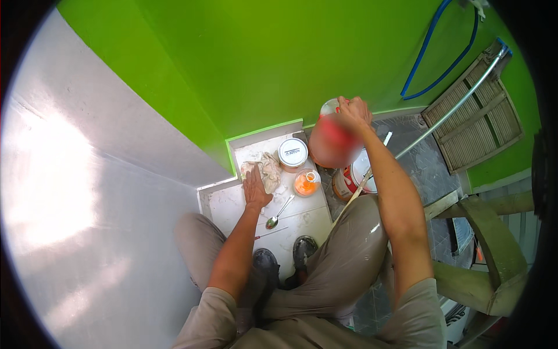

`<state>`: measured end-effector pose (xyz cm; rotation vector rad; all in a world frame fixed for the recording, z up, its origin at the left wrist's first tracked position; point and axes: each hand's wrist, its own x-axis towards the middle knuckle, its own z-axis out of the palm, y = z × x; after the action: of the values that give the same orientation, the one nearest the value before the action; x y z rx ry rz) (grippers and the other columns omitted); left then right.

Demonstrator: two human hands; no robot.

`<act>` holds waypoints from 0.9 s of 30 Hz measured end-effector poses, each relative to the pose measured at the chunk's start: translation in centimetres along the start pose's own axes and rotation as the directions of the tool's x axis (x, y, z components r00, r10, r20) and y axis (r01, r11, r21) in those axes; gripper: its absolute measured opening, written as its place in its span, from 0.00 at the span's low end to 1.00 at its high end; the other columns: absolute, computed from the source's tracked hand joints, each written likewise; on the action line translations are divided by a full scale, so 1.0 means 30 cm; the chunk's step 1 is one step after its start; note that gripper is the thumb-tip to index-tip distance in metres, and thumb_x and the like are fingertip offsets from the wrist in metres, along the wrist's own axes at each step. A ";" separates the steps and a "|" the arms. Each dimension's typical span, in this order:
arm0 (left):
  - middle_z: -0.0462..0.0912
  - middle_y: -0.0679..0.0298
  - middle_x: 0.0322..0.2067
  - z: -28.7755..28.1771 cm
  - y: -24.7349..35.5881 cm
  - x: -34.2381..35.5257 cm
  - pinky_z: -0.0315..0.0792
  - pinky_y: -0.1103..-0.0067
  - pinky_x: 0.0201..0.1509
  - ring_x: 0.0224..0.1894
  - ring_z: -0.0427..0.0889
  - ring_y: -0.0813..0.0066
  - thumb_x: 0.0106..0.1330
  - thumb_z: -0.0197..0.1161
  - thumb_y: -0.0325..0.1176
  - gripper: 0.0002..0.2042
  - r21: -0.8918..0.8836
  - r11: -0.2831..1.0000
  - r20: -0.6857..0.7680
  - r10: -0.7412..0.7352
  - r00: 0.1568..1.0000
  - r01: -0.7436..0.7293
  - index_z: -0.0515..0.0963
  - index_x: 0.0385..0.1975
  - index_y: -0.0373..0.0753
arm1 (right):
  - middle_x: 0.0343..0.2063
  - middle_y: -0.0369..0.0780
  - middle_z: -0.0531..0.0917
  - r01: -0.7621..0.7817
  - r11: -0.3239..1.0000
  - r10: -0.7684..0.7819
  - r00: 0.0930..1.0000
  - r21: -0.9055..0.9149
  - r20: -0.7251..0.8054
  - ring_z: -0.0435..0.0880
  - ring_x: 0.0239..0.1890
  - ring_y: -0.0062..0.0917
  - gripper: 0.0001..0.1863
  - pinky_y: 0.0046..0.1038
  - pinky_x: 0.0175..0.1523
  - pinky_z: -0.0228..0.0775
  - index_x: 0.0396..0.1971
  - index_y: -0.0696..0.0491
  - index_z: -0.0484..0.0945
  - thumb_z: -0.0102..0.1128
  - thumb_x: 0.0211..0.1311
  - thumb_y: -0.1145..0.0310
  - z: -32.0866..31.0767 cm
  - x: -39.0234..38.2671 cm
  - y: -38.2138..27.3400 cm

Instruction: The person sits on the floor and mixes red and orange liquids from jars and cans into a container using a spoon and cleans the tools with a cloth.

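My left hand [255, 192] reaches down to a crumpled beige cloth [269, 170], its fingers stretched out on it. My right hand [354, 110] grips the top of a large red container [328, 142], whose front is blurred. Between my hands stand a white-lidded tub [293, 152] and a small clear container of orange liquid [306, 186]. A metal spoon [272, 221] lies below them on the white tiles, near a thin tool [270, 232]. A white bucket with red markings [343, 183] is partly hidden behind my right forearm and a slanting pole.
A green wall [244, 58] rises ahead, a pale wall [70, 232] at my left. On the right are a long metal pole [447, 110], a slatted wooden panel [476, 116], a blue hose [424, 52] and greenish bent supports [497, 256]. My knees and shoes surround the nearer tiles.
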<state>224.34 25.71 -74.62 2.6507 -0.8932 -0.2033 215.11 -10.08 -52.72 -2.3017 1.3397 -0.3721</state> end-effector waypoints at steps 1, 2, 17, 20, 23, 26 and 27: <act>0.62 0.47 0.74 0.023 -0.019 0.026 0.53 0.60 0.82 0.78 0.58 0.48 0.46 0.82 0.35 0.64 -0.020 0.999 0.161 -0.043 0.986 0.047 0.43 0.81 0.34 | 0.46 0.61 0.87 -0.012 1.000 0.012 1.000 -0.013 -0.010 0.86 0.52 0.57 0.32 0.50 0.60 0.76 0.39 0.60 0.89 0.55 0.67 0.42 -0.004 -0.006 -0.003; 0.63 0.48 0.74 0.042 -0.036 0.041 0.53 0.60 0.82 0.77 0.59 0.49 0.47 0.82 0.36 0.65 -0.061 0.994 0.335 -0.068 0.940 0.093 0.40 0.82 0.34 | 0.46 0.61 0.87 -0.001 1.000 0.001 1.000 0.002 0.006 0.86 0.52 0.57 0.32 0.50 0.60 0.76 0.39 0.60 0.89 0.55 0.67 0.42 -0.007 -0.016 -0.005; 0.72 0.45 0.68 -0.453 0.414 0.228 0.67 0.57 0.71 0.66 0.71 0.40 0.65 0.63 0.26 0.18 -0.411 0.800 -0.647 0.081 0.758 -0.437 0.77 0.55 0.33 | 0.41 0.61 0.88 0.026 1.000 -0.027 0.999 0.007 0.020 0.88 0.49 0.56 0.31 0.48 0.58 0.78 0.36 0.59 0.90 0.54 0.67 0.43 -0.005 -0.039 -0.077; 0.69 0.46 0.71 -0.477 0.552 0.268 0.66 0.56 0.72 0.67 0.71 0.41 0.62 0.63 0.29 0.17 -0.329 0.728 -0.591 0.338 0.733 -0.601 0.78 0.50 0.34 | 0.41 0.61 0.88 0.034 0.999 -0.034 0.999 0.003 0.039 0.88 0.49 0.56 0.32 0.49 0.58 0.78 0.37 0.58 0.91 0.51 0.69 0.42 -0.006 -0.033 -0.078; 0.75 0.44 0.67 -0.431 0.666 0.296 0.63 0.56 0.74 0.71 0.70 0.45 0.61 0.66 0.35 0.29 -0.242 0.767 -0.429 0.464 0.775 -0.594 0.75 0.63 0.32 | 0.42 0.63 0.87 0.026 0.996 -0.028 0.999 0.080 0.031 0.86 0.50 0.59 0.37 0.50 0.60 0.76 0.39 0.61 0.90 0.46 0.71 0.39 -0.002 -0.026 -0.071; 0.75 0.40 0.66 -0.393 0.707 0.328 0.62 0.56 0.75 0.71 0.69 0.44 0.62 0.67 0.38 0.33 -0.341 0.760 -0.380 0.427 0.820 -0.553 0.71 0.67 0.31 | 0.39 0.63 0.86 0.008 0.989 -0.001 0.999 0.148 -0.047 0.85 0.48 0.62 0.40 0.53 0.56 0.75 0.33 0.64 0.87 0.46 0.72 0.36 0.012 -0.023 -0.070; 0.74 0.38 0.66 -0.385 0.710 0.332 0.62 0.56 0.75 0.72 0.69 0.43 0.62 0.69 0.39 0.35 -0.421 0.758 -0.275 0.417 0.866 -0.498 0.69 0.68 0.31 | 0.42 0.63 0.86 -0.023 0.989 0.028 0.999 0.148 -0.030 0.84 0.51 0.63 0.41 0.53 0.59 0.73 0.35 0.64 0.87 0.45 0.72 0.35 0.013 -0.021 -0.073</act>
<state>223.04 6.82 -56.50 1.8902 -1.2223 -0.0654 216.62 -8.51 -51.97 -2.1639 1.3096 -0.4856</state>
